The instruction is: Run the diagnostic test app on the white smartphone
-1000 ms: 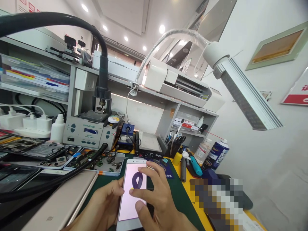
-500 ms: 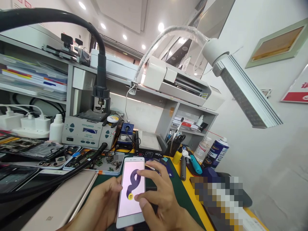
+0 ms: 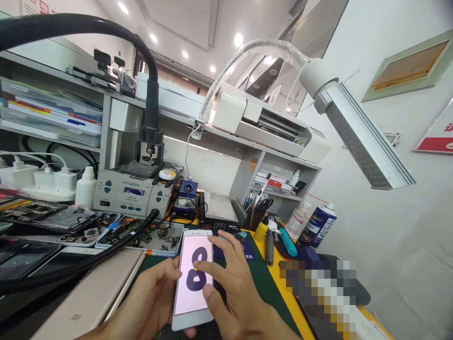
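Observation:
My left hand [image 3: 156, 288] is closed around the left edge and underside of a white smartphone [image 3: 191, 321], its thumb along the side of the screen. The phone is tilted, its lit screen facing me. A thick dark figure-eight band with a small yellow spot shows on the pale pink display. Above the phone's right half is my right hand [image 3: 235, 288], its fingers spread. One fingertip is at the yellow spot, and the thumb is over the lower right part of the screen. Under the phone lies something dark, mostly hidden by my hands.
At left are a large gold phone [image 3: 90, 293], a tray of small parts [image 3: 155, 243] and a thick black hose [image 3: 116, 257]. A soldering station [image 3: 123, 193] stands behind. To the right are a spray can [image 3: 316, 224], a clear bottle [image 3: 299, 219] and a lamp head [image 3: 368, 137] overhead.
My right fingertip has moved up the screen. The dark band has gone from a partial loop to a figure eight, and the yellow spot sits higher. My left hand keeps its hold.

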`<action>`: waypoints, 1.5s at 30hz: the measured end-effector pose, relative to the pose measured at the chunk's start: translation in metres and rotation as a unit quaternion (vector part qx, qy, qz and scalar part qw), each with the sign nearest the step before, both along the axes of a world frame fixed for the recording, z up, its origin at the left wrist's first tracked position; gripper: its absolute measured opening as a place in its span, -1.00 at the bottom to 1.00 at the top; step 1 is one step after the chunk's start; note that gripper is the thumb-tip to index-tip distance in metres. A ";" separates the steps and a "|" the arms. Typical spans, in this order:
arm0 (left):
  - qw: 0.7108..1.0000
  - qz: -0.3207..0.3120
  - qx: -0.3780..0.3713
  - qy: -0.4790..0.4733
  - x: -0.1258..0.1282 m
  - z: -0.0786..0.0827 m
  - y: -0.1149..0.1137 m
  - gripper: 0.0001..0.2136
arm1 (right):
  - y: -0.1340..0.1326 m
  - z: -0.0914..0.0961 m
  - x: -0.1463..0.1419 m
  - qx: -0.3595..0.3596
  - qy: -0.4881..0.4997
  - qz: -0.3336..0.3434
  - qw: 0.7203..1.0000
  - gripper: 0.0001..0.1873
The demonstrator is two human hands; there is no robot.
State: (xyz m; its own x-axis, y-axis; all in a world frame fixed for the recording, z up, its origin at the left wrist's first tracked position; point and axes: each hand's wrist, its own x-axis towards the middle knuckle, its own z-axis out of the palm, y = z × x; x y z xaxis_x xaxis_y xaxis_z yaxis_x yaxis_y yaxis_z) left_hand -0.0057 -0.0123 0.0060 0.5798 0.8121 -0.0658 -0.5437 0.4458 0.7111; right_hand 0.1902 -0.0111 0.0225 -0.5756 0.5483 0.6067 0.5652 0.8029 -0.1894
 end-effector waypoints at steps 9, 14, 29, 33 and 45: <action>1.000 -0.007 0.006 0.011 -0.002 -0.001 0.000 -0.35 | 0.000 -0.003 -0.001 0.003 0.004 0.005 1.000 -0.59; 1.000 -0.017 0.011 0.005 -0.001 -0.001 -0.001 -0.35 | 0.000 -0.001 -0.002 0.012 0.009 0.010 1.000 -0.58; 1.000 0.002 0.017 0.026 0.001 0.000 -0.003 -0.50 | -0.003 0.007 -0.003 0.058 0.125 -0.001 0.990 -0.71; 1.000 0.001 0.023 0.016 0.001 -0.007 0.000 -0.48 | -0.004 0.007 -0.004 0.060 0.131 -0.001 0.989 -0.72; 0.999 -0.014 0.028 0.011 0.001 -0.003 -0.002 -0.28 | -0.007 0.003 -0.006 0.041 0.095 0.001 0.995 -0.67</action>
